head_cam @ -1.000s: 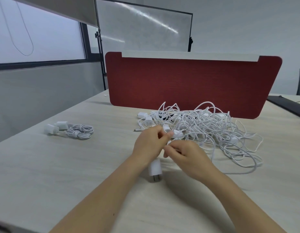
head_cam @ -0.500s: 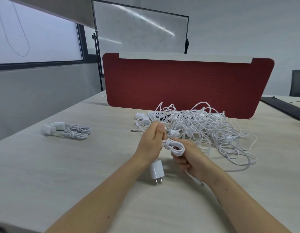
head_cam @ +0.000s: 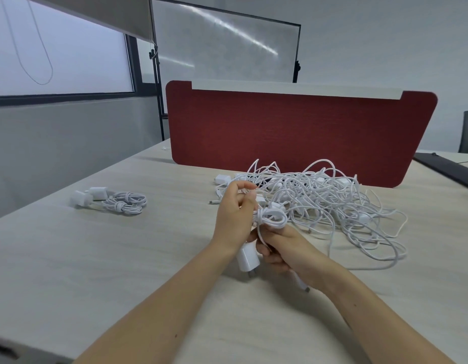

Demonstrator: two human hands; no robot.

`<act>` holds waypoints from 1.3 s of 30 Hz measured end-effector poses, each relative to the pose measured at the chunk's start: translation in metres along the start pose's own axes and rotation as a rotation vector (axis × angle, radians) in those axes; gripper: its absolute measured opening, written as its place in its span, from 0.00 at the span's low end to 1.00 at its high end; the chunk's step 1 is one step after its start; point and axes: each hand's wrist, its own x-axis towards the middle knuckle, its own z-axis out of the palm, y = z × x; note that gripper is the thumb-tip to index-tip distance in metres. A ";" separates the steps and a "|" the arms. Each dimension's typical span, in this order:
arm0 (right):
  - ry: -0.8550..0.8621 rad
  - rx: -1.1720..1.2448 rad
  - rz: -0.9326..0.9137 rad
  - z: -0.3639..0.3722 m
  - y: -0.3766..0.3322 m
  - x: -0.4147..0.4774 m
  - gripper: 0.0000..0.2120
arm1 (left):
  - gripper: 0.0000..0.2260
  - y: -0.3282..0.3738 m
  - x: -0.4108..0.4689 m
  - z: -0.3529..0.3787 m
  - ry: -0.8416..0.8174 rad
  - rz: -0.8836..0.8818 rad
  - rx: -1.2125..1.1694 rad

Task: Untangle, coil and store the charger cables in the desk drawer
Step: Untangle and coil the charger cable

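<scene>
A small coil of white charger cable (head_cam: 271, 217) sits between my two hands above the desk. My left hand (head_cam: 234, 214) holds the coil's left side with curled fingers. My right hand (head_cam: 278, 245) grips the cable just below the coil. The cable's white plug adapter (head_cam: 247, 258) hangs under my hands, and its connector end (head_cam: 303, 284) pokes out beneath my right wrist. A big tangle of white cables and adapters (head_cam: 330, 203) lies behind my hands. Two coiled chargers (head_cam: 114, 200) lie at the left of the desk. No drawer is in view.
The light wooden desk (head_cam: 122, 258) ends at a red divider panel (head_cam: 293, 132) behind the tangle. A dark flat object (head_cam: 448, 169) lies at the far right. A whiteboard on a stand (head_cam: 222, 46) and a window are beyond the desk.
The loose loops have become a tight small coil between my hands. My right hand has dropped below the coil, and the adapter hangs closer under my hands.
</scene>
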 end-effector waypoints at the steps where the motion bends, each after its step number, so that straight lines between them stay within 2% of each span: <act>1: -0.015 -0.025 -0.014 -0.001 -0.001 -0.002 0.14 | 0.05 0.001 0.000 -0.001 0.009 -0.014 -0.005; 3: -0.037 -0.132 -0.062 -0.001 -0.003 -0.006 0.14 | 0.03 -0.001 0.001 -0.005 0.034 0.031 0.073; 4: -0.019 -0.262 -0.118 0.000 -0.004 -0.007 0.13 | 0.02 -0.004 0.003 -0.008 0.035 0.077 0.153; 7: 0.088 -0.716 -0.336 0.001 -0.006 -0.008 0.10 | 0.03 -0.009 0.005 -0.012 -0.024 0.147 0.355; 9: 0.173 -0.809 -0.399 -0.006 -0.008 -0.008 0.12 | 0.04 -0.009 0.006 -0.010 -0.093 0.166 0.452; 13: 0.358 -0.648 -0.509 -0.022 -0.015 -0.009 0.10 | 0.04 -0.005 0.005 -0.004 -0.285 0.168 0.399; 16: 0.380 -0.335 -0.433 -0.026 -0.019 -0.006 0.08 | 0.06 -0.004 0.003 -0.001 -0.342 0.174 0.244; 21: 0.147 0.167 -0.085 -0.025 -0.014 -0.006 0.10 | 0.06 -0.004 0.000 0.001 -0.342 0.141 0.033; 24: 0.035 0.329 -0.001 -0.021 -0.010 -0.003 0.07 | 0.07 0.000 -0.002 0.001 -0.271 0.086 -0.100; 27: 0.061 0.317 -0.013 -0.013 -0.005 0.002 0.12 | 0.07 0.003 -0.005 0.006 -0.143 -0.003 -0.207; 32: 0.194 0.126 -0.167 0.003 -0.001 0.001 0.09 | 0.10 -0.010 -0.001 0.010 0.073 -0.062 -0.136; 36: 0.244 -0.036 -0.239 0.007 -0.007 -0.004 0.10 | 0.16 -0.011 -0.001 0.009 0.046 -0.138 -0.080; 39: 0.271 -0.058 -0.257 0.006 -0.007 -0.007 0.09 | 0.22 -0.010 -0.002 0.009 -0.054 -0.173 0.037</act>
